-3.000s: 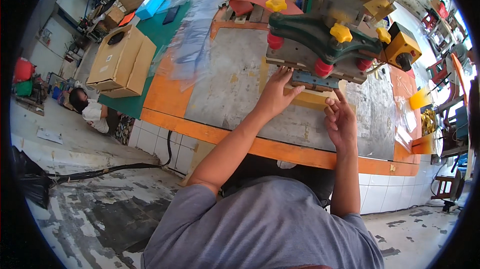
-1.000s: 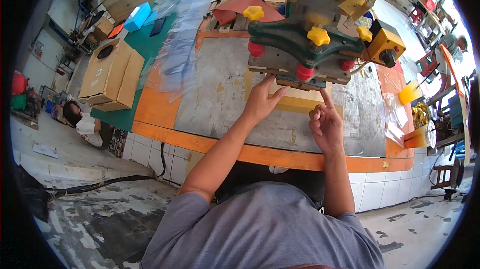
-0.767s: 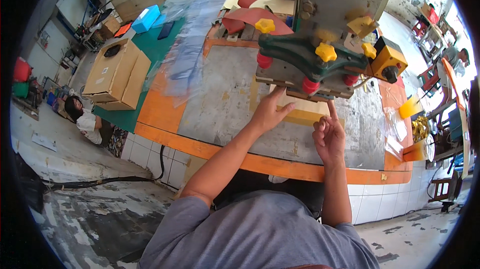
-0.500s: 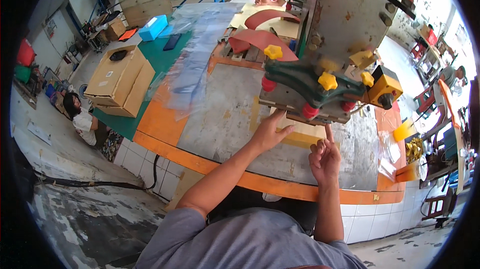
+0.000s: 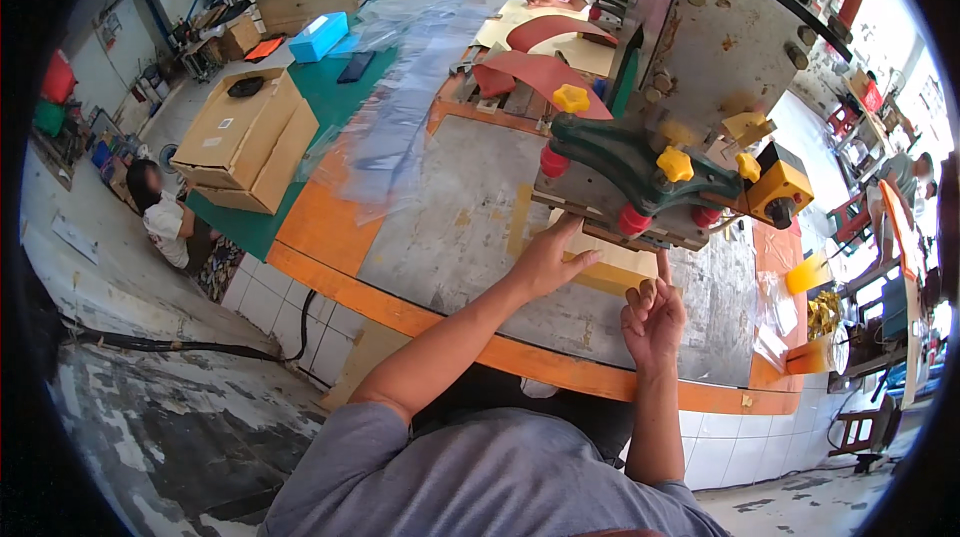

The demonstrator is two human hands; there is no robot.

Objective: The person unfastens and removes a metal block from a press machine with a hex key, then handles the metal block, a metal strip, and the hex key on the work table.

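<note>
My left hand (image 5: 548, 262) rests at the front edge of a press head, its thumb stretched out to the side and its fingertips hidden beneath the head's lower plate. A pale sheet (image 5: 625, 255) with tan tape lies under that plate, close to my left thumb. My right hand (image 5: 655, 317) points its index finger up to the plate's front edge, the other fingers loosely curled with nothing visible in them. Above both hands sits the press head's dark green bracket (image 5: 640, 165), with yellow star knobs (image 5: 675, 164) and red round fittings (image 5: 633, 219).
The grey metal worktop (image 5: 450, 227) has an orange border (image 5: 400, 307). Clear plastic sheets (image 5: 395, 127) and a cardboard box (image 5: 240, 142) lie to the left; red curved sheets (image 5: 540, 77) lie behind. Orange drinks (image 5: 808, 355) stand at the right edge. Other people sit at both sides.
The whole view has shifted slightly, so the press and table appear a little farther right. Both hands keep almost the same pose at the plate's edge.
</note>
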